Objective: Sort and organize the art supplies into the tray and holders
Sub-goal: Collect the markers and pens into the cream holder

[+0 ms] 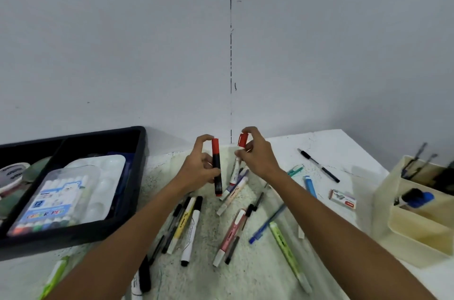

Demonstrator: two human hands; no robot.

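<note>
At frame centre, the left hand point(201, 164) grips a black-and-red marker point(216, 167) upright, while the right hand point(255, 155) pinches a red-capped white marker point(237, 163). Gathering markers seems under way; next they likely go to the cream holder point(417, 221) at right.

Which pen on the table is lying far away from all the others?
The black pen near the table's back edge. It lies alone, apart from the jumbled pile of markers below the hands.

Glossy black plastic tray point(141, 152); matt cream plastic holder point(417, 233); speckled, rough white tabletop point(344, 147); clear shiny plastic pen case point(56, 199).
</note>
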